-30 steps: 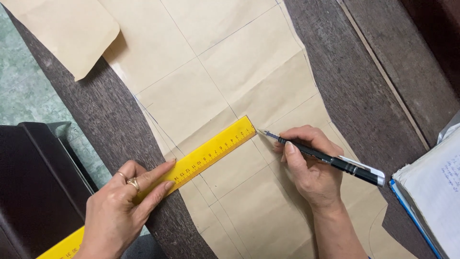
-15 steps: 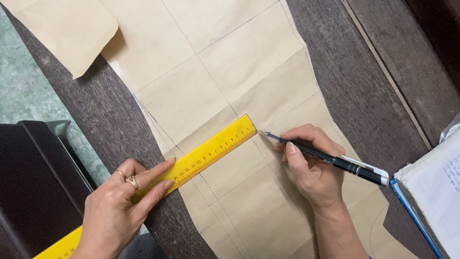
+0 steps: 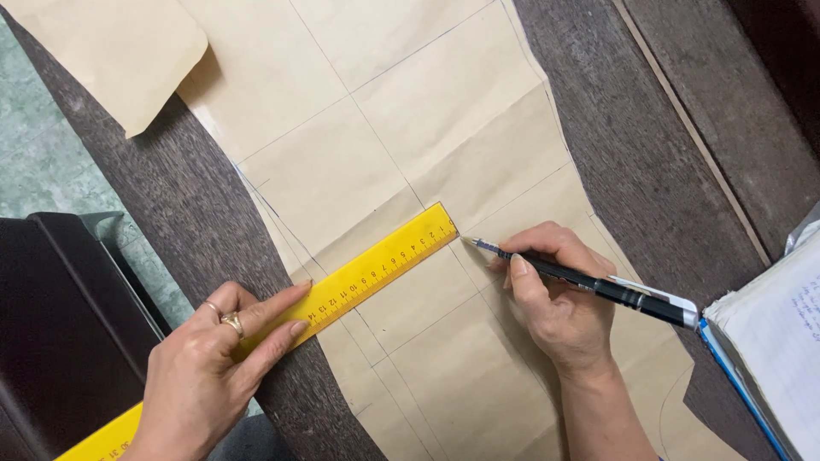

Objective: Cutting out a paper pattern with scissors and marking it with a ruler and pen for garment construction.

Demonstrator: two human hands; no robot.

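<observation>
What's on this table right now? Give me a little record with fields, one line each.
Left hand: the left hand presses fingers flat on a yellow ruler
Right hand: the right hand grips a black pen, tip at the ruler's far end
Work surface: creased brown pattern paper with thin drawn lines, on a dark wooden table
Ruler position: lying diagonally across the paper
Other paper: a separate brown paper piece at upper left
At right edge: a stack of white papers with a blue border

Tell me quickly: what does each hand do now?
Left hand: open, fingers pressing the yellow ruler flat.
Right hand: closed, holding the pen.
</observation>
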